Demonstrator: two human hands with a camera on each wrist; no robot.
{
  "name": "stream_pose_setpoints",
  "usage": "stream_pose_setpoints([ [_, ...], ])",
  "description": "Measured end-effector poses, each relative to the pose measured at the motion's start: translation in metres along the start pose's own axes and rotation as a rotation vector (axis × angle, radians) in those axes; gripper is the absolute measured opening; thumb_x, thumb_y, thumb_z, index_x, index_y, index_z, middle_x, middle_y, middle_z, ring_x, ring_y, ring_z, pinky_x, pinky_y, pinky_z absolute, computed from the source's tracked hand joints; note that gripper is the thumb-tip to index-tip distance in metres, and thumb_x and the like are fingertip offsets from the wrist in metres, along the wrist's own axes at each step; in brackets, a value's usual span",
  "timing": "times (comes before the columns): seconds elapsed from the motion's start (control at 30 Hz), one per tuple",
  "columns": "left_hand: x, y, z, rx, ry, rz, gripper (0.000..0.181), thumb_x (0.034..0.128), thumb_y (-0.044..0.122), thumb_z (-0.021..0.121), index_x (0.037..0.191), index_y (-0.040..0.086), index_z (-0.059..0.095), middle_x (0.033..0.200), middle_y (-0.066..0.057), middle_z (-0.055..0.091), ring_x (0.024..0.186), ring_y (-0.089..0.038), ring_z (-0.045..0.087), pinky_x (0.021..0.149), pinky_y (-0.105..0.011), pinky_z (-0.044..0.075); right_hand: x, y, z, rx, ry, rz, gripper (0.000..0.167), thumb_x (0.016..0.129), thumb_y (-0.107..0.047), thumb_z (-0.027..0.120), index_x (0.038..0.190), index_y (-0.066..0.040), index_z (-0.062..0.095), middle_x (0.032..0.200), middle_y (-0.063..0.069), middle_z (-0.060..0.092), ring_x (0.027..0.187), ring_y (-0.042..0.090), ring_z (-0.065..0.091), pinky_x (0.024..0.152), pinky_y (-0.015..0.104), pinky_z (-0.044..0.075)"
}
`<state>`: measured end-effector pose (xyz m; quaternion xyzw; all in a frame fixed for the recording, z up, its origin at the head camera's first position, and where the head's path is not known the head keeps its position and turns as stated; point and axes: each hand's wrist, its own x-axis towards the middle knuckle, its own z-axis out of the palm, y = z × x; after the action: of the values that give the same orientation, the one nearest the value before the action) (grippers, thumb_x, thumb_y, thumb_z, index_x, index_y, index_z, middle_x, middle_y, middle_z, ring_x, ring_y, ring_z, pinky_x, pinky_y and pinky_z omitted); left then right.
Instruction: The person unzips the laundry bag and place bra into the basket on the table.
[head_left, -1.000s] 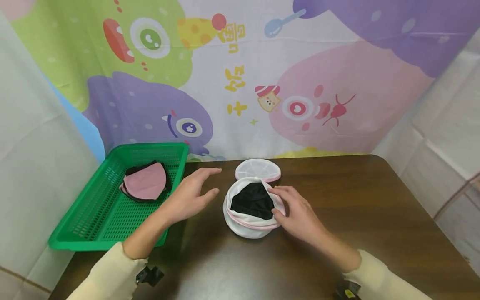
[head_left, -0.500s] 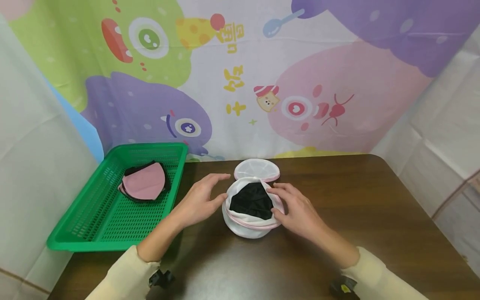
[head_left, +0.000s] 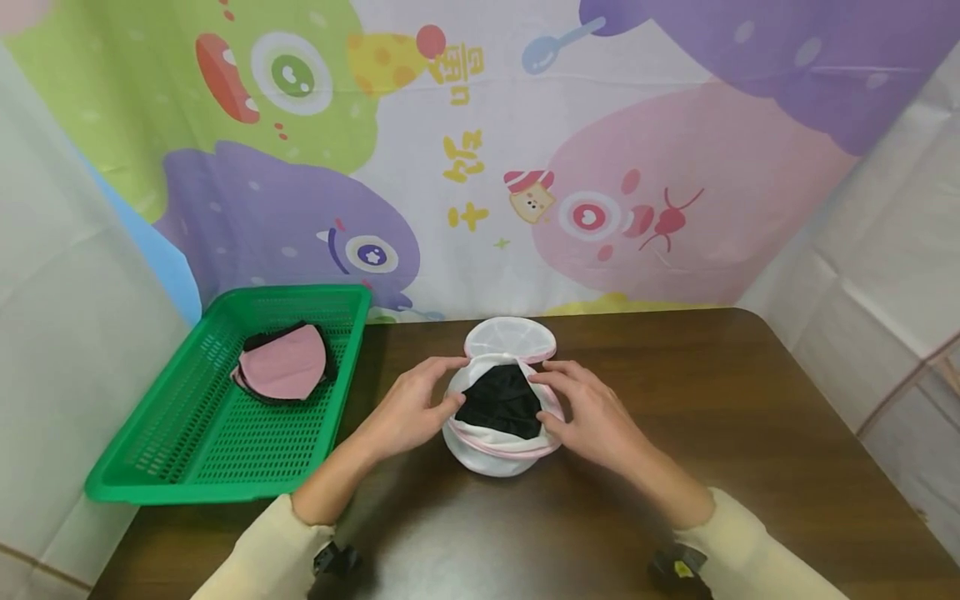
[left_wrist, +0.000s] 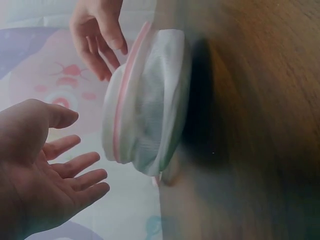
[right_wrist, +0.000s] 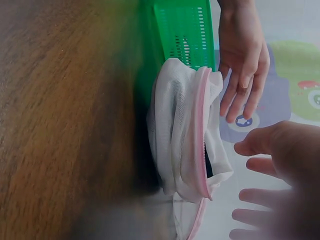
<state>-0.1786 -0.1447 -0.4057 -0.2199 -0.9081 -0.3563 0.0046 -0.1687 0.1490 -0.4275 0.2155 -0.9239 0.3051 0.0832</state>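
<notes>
A round white mesh laundry bag (head_left: 491, 462) with a pink zipper stands on the table, its lid (head_left: 510, 337) folded back behind it. Black cloth (head_left: 501, 404) fills the opening; its kind cannot be told. My left hand (head_left: 408, 408) is at the bag's left rim, thumb and fingers spread. On the opposite rim, my right hand (head_left: 592, 417) hovers with loosely bent fingers. Both wrist views show relaxed fingers beside the mesh laundry bag (left_wrist: 155, 105), gripping nothing; whether any fingertip touches the rim is unclear.
To the left, a green plastic basket (head_left: 217, 487) holds a pink cloth piece (head_left: 285, 362) with black fabric under it. A printed cartoon curtain (head_left: 480, 275) hangs along the back edge of the brown wooden table (head_left: 712, 400).
My left hand has moved right, from near the basket to the bag's left rim. My right hand stays at the right rim. The bag and black cloth look unchanged.
</notes>
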Motion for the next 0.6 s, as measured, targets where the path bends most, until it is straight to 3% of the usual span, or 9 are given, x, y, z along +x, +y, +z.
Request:
stream_pose_setpoints([
  [0.23, 0.001, -0.003, 0.009, -0.015, -0.011, -0.033, 0.048, 0.1086, 0.012, 0.069, 0.155, 0.003, 0.064, 0.160, -0.019, 0.066, 0.151, -0.041, 0.063, 0.127, -0.060, 0.050, 0.004, 0.003, 0.002, 0.026, 0.050, -0.003, 0.046, 0.095, -0.010, 0.086, 0.140, -0.009, 0.077, 0.147, 0.017, 0.074, 0.138, 0.041, 0.070, 0.110, 0.068, 0.059],
  [0.6, 0.002, -0.004, 0.017, 0.001, -0.012, -0.037, 0.039, 0.1068, 0.010, 0.069, 0.144, -0.004, 0.072, 0.155, -0.021, 0.071, 0.149, -0.041, 0.066, 0.128, -0.058, 0.050, 0.004, 0.002, 0.008, 0.053, 0.038, 0.042, 0.045, 0.094, -0.008, 0.086, 0.139, -0.008, 0.077, 0.145, 0.018, 0.075, 0.134, 0.042, 0.073, 0.111, 0.067, 0.058],
])
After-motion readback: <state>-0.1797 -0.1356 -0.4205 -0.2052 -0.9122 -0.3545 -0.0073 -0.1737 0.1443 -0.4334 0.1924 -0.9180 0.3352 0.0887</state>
